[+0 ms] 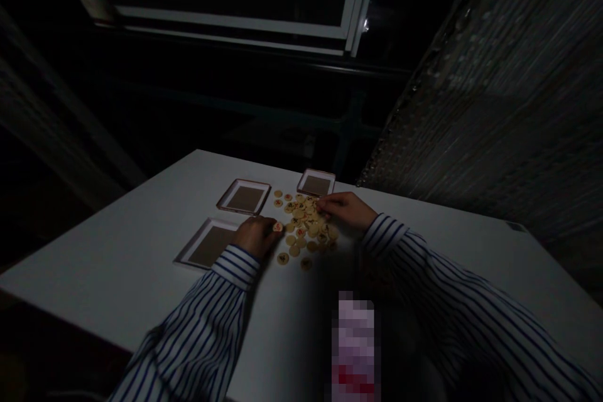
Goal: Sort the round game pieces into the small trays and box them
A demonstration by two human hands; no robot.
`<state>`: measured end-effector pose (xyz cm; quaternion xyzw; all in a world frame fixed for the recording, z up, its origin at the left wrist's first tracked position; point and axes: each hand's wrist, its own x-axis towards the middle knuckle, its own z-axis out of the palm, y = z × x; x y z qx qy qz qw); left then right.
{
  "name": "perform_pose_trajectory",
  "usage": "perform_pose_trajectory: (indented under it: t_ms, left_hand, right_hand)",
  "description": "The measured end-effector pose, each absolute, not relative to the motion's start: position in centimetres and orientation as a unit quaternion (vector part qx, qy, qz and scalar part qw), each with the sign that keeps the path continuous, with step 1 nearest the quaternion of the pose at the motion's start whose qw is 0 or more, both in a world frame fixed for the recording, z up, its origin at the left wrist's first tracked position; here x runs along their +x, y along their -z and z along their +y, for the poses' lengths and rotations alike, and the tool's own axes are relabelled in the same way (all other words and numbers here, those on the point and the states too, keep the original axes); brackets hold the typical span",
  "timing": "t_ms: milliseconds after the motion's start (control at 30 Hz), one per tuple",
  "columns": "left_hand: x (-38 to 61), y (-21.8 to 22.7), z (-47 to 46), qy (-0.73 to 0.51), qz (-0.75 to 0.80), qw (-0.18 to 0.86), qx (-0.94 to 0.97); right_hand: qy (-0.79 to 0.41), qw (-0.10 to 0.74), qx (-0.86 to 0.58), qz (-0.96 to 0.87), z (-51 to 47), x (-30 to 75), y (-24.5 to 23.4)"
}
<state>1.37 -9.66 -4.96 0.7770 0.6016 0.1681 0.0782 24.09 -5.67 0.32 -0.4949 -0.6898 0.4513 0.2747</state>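
Striped sleeves (188, 320), white with dark blue lines, plus a pixelated pink, white and red patch (355, 345), bottom edge, contents can't tell. White table (141, 220), dim light. Pile of round pieces (308, 217) sits mid-table between the hands: flat discs, pale tan to yellowish, wood-like, all about one size, smooth rounded edges. Some faces show red characters, some black, others look plain; too small to read. Middle overlaps, edges thin out to single discs; two dark-marked pieces (282, 258) lie apart on the near side. Left hand (254, 235) is at the pile's left edge, fingertips pinched on a red-marked piece (277, 227), marked face showing. Right hand (351, 208) reaches in from the right, fingertips close together at the pile's far right edge; can't tell if a disc is gripped. Three shallow open trays, brown floors, pale inner walls: near tray (211, 248) partly behind left hand, middle tray (245, 199) left of pile, far tray (316, 185) just beyond it.
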Motion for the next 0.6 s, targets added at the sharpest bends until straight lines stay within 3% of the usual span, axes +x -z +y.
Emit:
perform_pose_trajectory:
  t_ms: [600]
  left_hand:
    - [1.3, 7.0, -6.9, -0.067, 0.596, 0.057, 0.798]
  right_hand:
    - [-0.375, 0.215, -0.519, -0.738, -5.7, 29.4, 0.0]
